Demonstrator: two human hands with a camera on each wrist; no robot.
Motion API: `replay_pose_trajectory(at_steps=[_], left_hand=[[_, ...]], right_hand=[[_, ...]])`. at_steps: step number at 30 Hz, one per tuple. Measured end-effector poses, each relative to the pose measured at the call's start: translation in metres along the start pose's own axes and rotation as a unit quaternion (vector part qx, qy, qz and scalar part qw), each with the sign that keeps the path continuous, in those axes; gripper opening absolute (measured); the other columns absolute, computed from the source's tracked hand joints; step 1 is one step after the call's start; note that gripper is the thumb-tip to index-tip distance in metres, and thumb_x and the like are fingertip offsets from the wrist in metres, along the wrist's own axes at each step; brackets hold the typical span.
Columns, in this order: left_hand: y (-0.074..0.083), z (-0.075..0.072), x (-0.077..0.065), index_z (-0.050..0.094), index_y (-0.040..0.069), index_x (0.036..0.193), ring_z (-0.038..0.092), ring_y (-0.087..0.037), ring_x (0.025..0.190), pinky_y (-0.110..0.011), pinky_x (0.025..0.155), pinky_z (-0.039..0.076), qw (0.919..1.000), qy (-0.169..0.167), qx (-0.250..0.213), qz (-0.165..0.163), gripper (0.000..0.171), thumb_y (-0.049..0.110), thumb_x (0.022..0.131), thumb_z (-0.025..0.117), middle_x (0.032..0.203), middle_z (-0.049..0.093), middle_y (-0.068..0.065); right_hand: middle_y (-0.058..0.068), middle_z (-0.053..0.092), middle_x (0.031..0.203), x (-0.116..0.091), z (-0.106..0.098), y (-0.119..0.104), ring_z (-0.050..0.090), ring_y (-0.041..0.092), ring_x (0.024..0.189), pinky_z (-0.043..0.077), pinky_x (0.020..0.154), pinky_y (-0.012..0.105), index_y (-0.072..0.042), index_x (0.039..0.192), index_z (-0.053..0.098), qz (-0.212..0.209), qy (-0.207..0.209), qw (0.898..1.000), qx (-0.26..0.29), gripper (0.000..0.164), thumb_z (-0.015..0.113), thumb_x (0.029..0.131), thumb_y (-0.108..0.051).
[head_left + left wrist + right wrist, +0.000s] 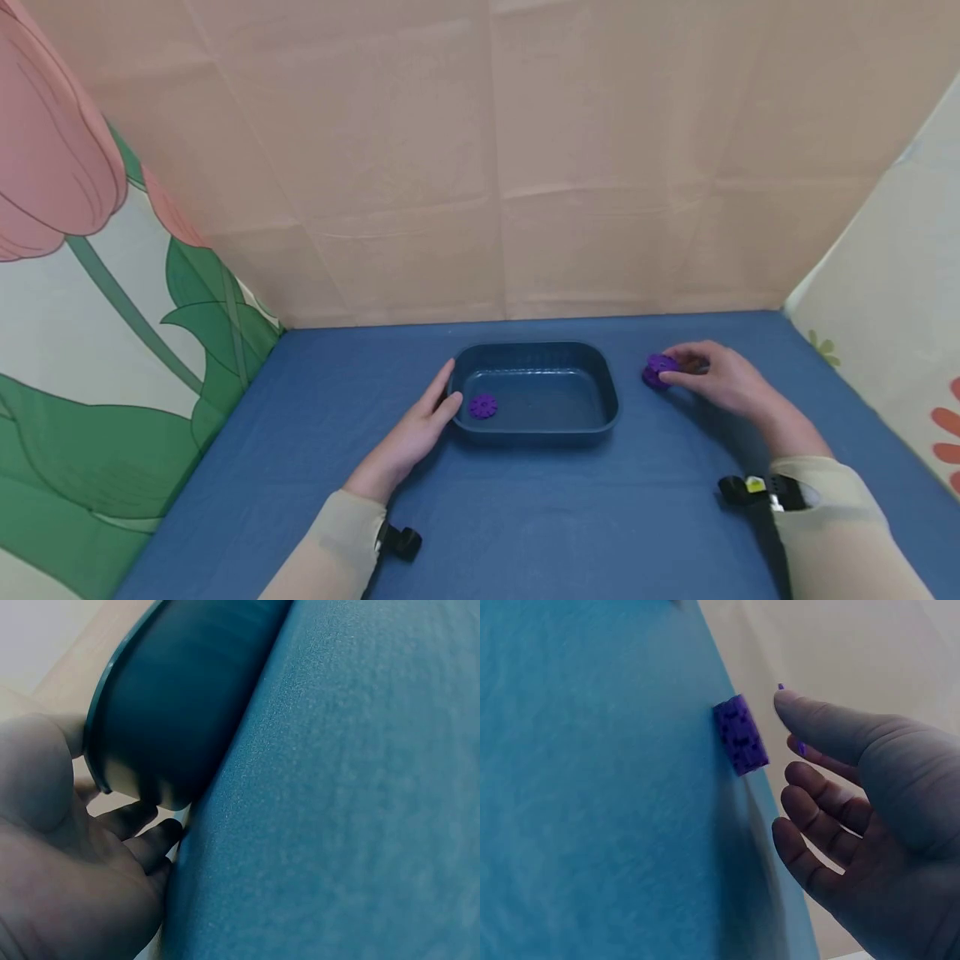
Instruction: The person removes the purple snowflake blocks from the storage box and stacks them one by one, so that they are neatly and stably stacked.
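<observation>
My left hand point(408, 433) grips the left end of a dark blue rectangular basin point(536, 437), thumb at the rim and other fingers against the outside wall point(165, 690). Inside the basin, near its left end, lies a purple notched disc point(483, 407). To the right of the basin, my right hand point(723, 379) pinches another purple notched disc point(663, 362) between thumb and forefinger; only its edges show past the thumb in the right wrist view. Just below that disc, a short stack of purple discs point(741, 735) stands on the cloth. Its exact number cannot be made out.
A blue cloth point(555, 525) covers the table. Behind it hangs a plain beige sheet point(502, 167). Flower-printed panels stand at the left point(127, 333) and right point(892, 275). Each forearm bears a black wrist device.
</observation>
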State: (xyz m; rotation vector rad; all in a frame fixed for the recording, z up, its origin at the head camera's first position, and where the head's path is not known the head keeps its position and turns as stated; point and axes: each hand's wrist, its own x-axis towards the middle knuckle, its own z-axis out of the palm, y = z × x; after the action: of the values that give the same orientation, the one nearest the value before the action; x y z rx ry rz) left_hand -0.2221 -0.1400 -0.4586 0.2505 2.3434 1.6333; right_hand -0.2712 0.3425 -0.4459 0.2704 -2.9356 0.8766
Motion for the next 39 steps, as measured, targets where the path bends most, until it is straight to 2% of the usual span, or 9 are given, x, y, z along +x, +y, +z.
replay_pose_trajectory(at_steps=[7,13,18,39], left_hand=[[0.0,0.0,0.0,0.011,0.065,0.146,0.001,-0.007,0.153,-0.052,0.124,0.008,1.0,0.002,0.002,0.002,0.065,0.073,0.092,0.046,0.159,0.008,0.032],[0.001,0.0,-0.001,0.011,0.065,0.145,0.001,-0.008,0.153,-0.053,0.124,0.007,1.0,0.001,0.002,0.0,0.065,0.073,0.091,0.046,0.159,0.007,0.032],[0.002,0.0,-0.001,0.011,0.065,0.146,0.001,-0.008,0.153,-0.052,0.124,0.007,1.0,0.002,0.001,-0.001,0.064,0.073,0.092,0.046,0.159,0.007,0.032],[0.001,0.0,0.0,0.011,0.065,0.145,0.001,-0.008,0.153,-0.054,0.124,0.007,1.0,0.001,-0.001,-0.001,0.066,0.074,0.091,0.046,0.158,0.007,0.034]], right_hand=[[0.014,0.067,0.113,-0.001,0.006,0.005,0.059,0.029,0.101,0.046,0.078,0.038,-0.013,0.124,0.066,0.021,-0.001,1.0,0.001,0.059,0.067,0.088,-0.06],[0.014,0.067,0.111,-0.001,0.009,0.006,0.06,0.029,0.101,0.047,0.083,0.042,-0.011,0.122,0.067,0.008,-0.001,1.0,0.005,0.058,0.069,0.088,-0.057],[0.015,0.066,0.113,0.0,0.011,0.006,0.059,0.03,0.102,0.048,0.083,0.044,-0.009,0.123,0.066,0.014,-0.009,1.0,0.006,0.058,0.069,0.088,-0.055],[0.016,0.064,0.113,0.002,0.013,0.01,0.058,0.03,0.101,0.047,0.082,0.044,-0.008,0.124,0.066,0.018,-0.004,1.0,-0.005,0.062,0.069,0.087,-0.057]])
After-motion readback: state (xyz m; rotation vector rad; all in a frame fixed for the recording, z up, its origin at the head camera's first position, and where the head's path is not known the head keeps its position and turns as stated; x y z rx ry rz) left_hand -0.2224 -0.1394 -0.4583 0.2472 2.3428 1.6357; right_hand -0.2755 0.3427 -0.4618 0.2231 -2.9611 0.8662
